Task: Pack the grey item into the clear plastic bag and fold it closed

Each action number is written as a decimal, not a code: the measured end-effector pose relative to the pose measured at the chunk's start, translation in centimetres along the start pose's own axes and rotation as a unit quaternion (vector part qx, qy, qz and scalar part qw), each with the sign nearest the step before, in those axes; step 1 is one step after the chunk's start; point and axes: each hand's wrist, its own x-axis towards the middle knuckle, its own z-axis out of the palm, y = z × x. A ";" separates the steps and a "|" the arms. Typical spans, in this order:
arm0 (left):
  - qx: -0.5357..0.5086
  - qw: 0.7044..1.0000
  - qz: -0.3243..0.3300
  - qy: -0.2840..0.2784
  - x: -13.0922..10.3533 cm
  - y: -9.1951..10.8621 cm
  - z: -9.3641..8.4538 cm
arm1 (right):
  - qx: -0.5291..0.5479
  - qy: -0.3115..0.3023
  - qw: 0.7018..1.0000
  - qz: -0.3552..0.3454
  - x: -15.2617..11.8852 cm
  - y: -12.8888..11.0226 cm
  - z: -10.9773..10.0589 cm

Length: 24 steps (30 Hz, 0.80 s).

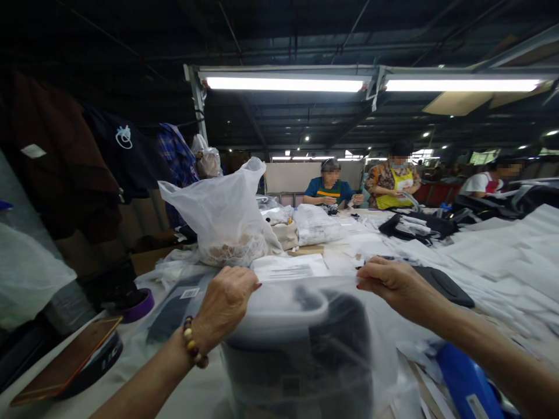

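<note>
A frosted plastic bag [271,361] stands in front of me with a dark item [345,331] inside, seen blurred through the film; a pale curved band shows at its top. My left hand [229,297], with a bead bracelet on the wrist, pinches the upper left edge of the bag. At the upper right edge my right hand [386,285] pinches the film between thumb and fingers. The bag's edge is stretched between both hands. Just behind it lies a white printed packet [290,267].
At left are a phone [65,364] on a black roll, purple tape [137,305] and a filled white bag [227,215]. White sheets [515,256] pile up at right, near a dark flat case [443,285] and a blue object [469,378]. Several people [334,189] sit or stand across the table.
</note>
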 end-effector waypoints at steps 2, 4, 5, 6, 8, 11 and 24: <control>-0.002 1.000 -0.017 0.014 -0.3 -0.2 0.5 | -0.002 -0.023 1.000 0.003 0.3 0.3 -0.4; -0.015 1.000 -0.019 0.019 -0.6 -0.4 0.9 | -0.023 -0.049 0.998 0.014 0.5 0.4 -0.8; -0.023 0.999 -0.014 0.021 -0.8 -0.5 1.1 | -0.041 -0.053 0.998 0.018 0.6 0.2 -0.9; -0.031 0.999 -0.008 0.024 -0.8 -0.5 1.2 | -0.059 -0.045 0.997 0.015 0.7 -0.3 -0.9; -0.044 0.998 0.005 0.034 -0.8 -0.6 1.3 | -0.087 0.004 0.996 -0.020 1.0 -1.9 -0.5; -0.052 0.998 0.016 0.040 -0.5 -0.5 1.3 | -0.101 0.065 0.988 -0.095 2.0 -5.4 1.4; 0.013 0.999 -0.004 0.053 -3.7 2.1 2.0 | -0.173 0.084 0.976 -0.097 2.7 -6.9 8.1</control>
